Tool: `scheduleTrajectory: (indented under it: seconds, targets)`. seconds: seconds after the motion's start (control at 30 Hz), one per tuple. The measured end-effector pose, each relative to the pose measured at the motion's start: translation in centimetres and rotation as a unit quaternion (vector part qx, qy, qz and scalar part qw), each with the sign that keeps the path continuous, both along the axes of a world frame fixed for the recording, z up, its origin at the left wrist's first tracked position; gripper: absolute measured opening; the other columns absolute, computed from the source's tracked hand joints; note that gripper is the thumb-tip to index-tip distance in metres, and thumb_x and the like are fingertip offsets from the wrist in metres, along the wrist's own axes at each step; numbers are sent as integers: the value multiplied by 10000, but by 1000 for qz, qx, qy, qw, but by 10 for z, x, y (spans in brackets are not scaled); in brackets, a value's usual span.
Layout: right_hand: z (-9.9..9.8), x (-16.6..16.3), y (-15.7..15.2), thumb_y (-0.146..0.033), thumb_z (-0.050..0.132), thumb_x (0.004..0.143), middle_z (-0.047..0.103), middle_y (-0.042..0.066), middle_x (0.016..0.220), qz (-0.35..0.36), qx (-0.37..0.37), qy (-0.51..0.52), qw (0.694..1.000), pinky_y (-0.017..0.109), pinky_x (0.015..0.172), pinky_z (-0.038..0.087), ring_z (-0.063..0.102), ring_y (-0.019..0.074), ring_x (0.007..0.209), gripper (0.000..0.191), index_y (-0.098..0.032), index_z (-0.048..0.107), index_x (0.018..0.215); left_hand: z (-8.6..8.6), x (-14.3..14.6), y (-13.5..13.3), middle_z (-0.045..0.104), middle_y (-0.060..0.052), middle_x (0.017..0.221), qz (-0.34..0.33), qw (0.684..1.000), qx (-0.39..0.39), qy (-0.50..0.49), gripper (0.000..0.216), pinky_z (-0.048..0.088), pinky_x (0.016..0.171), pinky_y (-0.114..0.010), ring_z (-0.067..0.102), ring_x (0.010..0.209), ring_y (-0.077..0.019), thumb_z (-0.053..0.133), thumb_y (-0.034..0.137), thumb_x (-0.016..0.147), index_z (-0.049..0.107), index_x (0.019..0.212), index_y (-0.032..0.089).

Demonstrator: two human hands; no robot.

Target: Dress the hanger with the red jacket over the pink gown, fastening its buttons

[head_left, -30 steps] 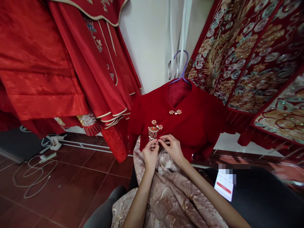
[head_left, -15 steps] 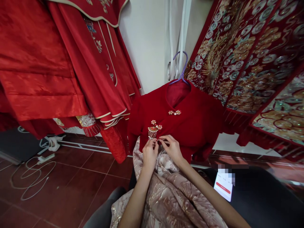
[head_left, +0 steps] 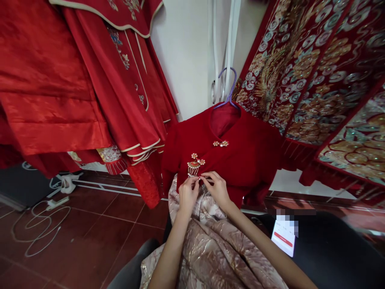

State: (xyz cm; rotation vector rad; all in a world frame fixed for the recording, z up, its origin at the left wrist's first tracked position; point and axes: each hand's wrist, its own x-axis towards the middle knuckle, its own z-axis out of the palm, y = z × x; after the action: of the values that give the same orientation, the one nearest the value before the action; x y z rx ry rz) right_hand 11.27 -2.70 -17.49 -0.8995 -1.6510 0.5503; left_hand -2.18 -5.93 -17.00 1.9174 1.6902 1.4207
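Note:
A dark red velvet top (head_left: 246, 148) with a crossed front hangs before me on a purple hanger (head_left: 231, 94). Pearl flower fastenings (head_left: 221, 143) sit below its collar, and a fan-shaped beaded ornament (head_left: 193, 165) with tassels lies lower on the front. Just under that ornament, my left hand (head_left: 189, 192) and my right hand (head_left: 217, 188) meet with fingertips pinched. Between them is a small pale speck at the top's front, too small to name. A shiny pinkish-beige patterned fabric (head_left: 210, 245) spreads beneath my hands and over my lap.
Red garments with pale trim (head_left: 129, 80) hang at left, heavily embroidered red ones (head_left: 300, 88) at right. A lit phone (head_left: 282, 237) lies on a dark surface at lower right. White cables (head_left: 45, 218) and a power strip (head_left: 58, 202) lie on the tiled floor.
My fingers have shifted very slightly at the same spot, and a small pale speck now shows between the fingertips. The view has tilted a little; the garments hang as before.

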Motion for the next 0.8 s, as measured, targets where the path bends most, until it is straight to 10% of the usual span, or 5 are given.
scheduleTrajectory:
  seconds: [0.27, 0.5, 0.8]
  targets:
    - [8, 20, -23, -300, 534, 901, 629, 71, 1047, 25, -76, 8, 997, 281, 729, 602, 676, 168, 884, 212, -207, 655, 1048, -3, 13, -17, 677, -53, 946, 56, 995, 31, -75, 192, 522, 723, -263, 652, 776, -144, 574, 209, 853, 579, 1042, 180]
    - [4, 58, -24, -367, 552, 888, 684, 73, 1030, 28, -137, 7, 990, 302, 688, 598, 710, 176, 764, 215, -207, 645, 997, -3, 11, -23, 648, -43, 1003, 38, 998, 58, -5, 214, 501, 745, -250, 638, 789, -132, 537, 233, 896, 640, 1083, 227]
    - [4, 36, -32, -314, 584, 857, 654, 96, 1172, 90, -134, 0, 987, 342, 818, 592, 631, 214, 1084, 349, -213, 625, 1190, -7, 11, -22, 658, -66, 1028, 89, 988, 47, 114, 280, 507, 761, -301, 649, 919, -203, 495, 249, 929, 624, 1177, 239]
